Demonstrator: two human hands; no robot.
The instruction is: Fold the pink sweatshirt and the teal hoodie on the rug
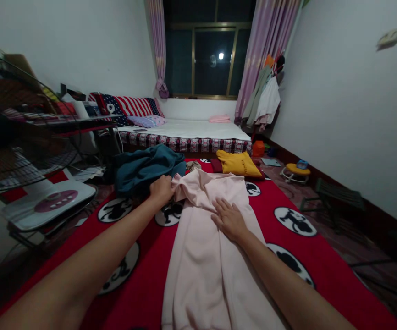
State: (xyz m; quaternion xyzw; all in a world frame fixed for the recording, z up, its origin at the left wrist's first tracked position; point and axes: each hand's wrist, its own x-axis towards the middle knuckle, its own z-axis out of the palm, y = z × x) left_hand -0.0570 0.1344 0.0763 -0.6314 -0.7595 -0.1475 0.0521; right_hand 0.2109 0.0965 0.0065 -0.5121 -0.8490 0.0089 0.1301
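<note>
Head view: pink garment (205, 256) lies lengthwise on the red rug (150, 270), running from the near edge of frame up to a bunched top end near the middle. Left hand (162, 189) is closed on a fold at the garment's upper left corner, pinching cloth. Right hand (228, 219) lies flat and open on the garment just right of centre, fingers spread, pressing not gripping. Garment looks soft, limp and light, likely a thickish knit or fleece; it wrinkles and folds easily, won't hold shape, not slippery or fragile. Best hold is probably at corners, hems or shoulders, with a flat palm to pin it. Teal cloth (143, 169) is heaped just behind the left hand, touching or nearly touching the garment's top. Yellow folded item (239, 163) sits beyond, near the bed (184, 133). Containers: none clearly visible; small orange object (258, 148) by the bed is too small to tell. Fan (16, 128) stands at left.
</note>
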